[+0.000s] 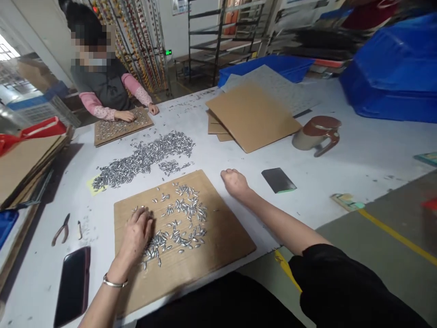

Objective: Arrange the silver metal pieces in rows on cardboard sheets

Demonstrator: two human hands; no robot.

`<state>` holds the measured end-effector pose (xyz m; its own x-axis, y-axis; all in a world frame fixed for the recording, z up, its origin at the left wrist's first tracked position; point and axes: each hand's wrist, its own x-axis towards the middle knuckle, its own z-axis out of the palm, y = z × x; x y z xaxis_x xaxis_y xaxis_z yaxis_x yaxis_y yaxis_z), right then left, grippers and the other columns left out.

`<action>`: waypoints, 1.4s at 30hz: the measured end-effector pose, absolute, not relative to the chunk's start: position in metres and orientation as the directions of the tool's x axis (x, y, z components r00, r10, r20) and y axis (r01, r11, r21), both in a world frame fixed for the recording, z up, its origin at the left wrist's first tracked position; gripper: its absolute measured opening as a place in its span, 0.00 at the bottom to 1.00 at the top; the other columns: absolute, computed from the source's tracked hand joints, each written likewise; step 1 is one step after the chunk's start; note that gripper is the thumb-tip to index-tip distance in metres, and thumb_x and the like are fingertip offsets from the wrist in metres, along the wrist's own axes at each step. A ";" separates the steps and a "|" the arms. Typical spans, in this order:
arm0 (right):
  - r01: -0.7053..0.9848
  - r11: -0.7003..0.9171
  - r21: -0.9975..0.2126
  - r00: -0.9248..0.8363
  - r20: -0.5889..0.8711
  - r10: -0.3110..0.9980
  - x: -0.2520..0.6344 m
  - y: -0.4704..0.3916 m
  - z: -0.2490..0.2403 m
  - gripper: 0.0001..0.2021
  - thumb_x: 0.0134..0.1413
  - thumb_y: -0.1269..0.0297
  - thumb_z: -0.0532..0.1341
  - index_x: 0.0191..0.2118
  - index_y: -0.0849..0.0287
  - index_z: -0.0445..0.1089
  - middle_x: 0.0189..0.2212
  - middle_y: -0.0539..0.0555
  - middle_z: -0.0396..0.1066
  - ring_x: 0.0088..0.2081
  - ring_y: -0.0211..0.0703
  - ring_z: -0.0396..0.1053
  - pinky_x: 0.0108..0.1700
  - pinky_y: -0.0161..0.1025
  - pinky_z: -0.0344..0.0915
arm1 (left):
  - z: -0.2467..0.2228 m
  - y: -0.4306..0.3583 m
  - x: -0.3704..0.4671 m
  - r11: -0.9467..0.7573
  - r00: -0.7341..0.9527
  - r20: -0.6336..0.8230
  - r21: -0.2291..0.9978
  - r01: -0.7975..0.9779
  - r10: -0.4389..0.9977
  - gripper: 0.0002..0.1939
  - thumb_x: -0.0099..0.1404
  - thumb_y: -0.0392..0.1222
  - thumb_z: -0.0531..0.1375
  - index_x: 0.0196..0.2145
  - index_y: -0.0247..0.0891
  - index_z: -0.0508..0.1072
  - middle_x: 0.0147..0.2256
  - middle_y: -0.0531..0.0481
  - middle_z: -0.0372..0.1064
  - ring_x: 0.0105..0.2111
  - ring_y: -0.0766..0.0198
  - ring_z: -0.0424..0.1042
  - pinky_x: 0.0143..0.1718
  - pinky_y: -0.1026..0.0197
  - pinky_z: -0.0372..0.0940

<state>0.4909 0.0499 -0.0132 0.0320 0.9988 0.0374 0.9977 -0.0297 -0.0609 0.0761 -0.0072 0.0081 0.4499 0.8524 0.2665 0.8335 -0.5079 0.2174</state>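
Silver pieces (186, 207) lie on the cardboard sheet (218, 241) at lower centre, where our left hand (138, 230) rests with fingers loosely curled; we cannot tell whether they pinch any. Our right hand (235, 182), right of centre, folds into a loose fist on the table (375, 136), nothing visible in it, perhaps steadying us. The sheet probably keeps our pieces apart from the pile (146, 157) left of centre.
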 end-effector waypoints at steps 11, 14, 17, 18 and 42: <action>0.757 0.549 -0.354 -0.512 0.200 0.835 0.405 -0.038 -0.017 0.14 0.66 0.68 0.55 0.51 0.60 0.74 0.50 0.61 0.75 0.51 0.51 0.70 0.55 0.47 0.65 | -0.001 -0.052 0.096 -0.529 0.451 0.284 0.337 0.779 0.846 0.19 0.76 0.45 0.49 0.59 0.39 0.68 0.59 0.39 0.68 0.61 0.52 0.66 0.62 0.43 0.64; 0.814 0.518 -0.261 -0.470 0.226 0.853 0.387 -0.035 -0.022 0.20 0.66 0.65 0.56 0.61 0.63 0.69 0.62 0.65 0.66 0.64 0.58 0.60 0.64 0.54 0.58 | -0.010 -0.036 0.130 -0.567 0.533 0.191 0.288 0.772 0.824 0.25 0.75 0.51 0.50 0.64 0.37 0.64 0.64 0.36 0.63 0.66 0.47 0.59 0.64 0.39 0.60; 0.809 0.549 -0.211 -0.513 0.204 0.834 0.374 -0.047 -0.033 0.24 0.66 0.63 0.56 0.65 0.65 0.66 0.65 0.67 0.63 0.66 0.62 0.57 0.65 0.59 0.56 | -0.020 -0.034 0.135 -0.576 0.558 0.143 0.206 0.791 0.818 0.26 0.74 0.53 0.51 0.63 0.37 0.67 0.64 0.35 0.64 0.65 0.44 0.61 0.63 0.35 0.58; 0.776 0.593 -0.215 -0.559 0.201 0.805 0.373 -0.054 -0.036 0.24 0.66 0.62 0.56 0.65 0.64 0.66 0.64 0.66 0.64 0.66 0.61 0.58 0.66 0.59 0.56 | -0.023 -0.036 0.130 -0.562 0.539 0.163 0.178 0.808 0.826 0.25 0.74 0.53 0.52 0.61 0.37 0.68 0.63 0.35 0.65 0.64 0.44 0.62 0.63 0.34 0.58; 0.796 0.560 -0.231 -0.515 0.226 0.827 0.397 0.047 -0.045 0.20 0.70 0.69 0.51 0.61 0.55 0.70 0.62 0.59 0.69 0.62 0.50 0.64 0.64 0.54 0.59 | -0.025 0.000 0.124 -0.467 0.411 0.265 0.198 0.862 0.872 0.20 0.74 0.37 0.48 0.58 0.38 0.70 0.61 0.37 0.67 0.61 0.46 0.65 0.58 0.37 0.65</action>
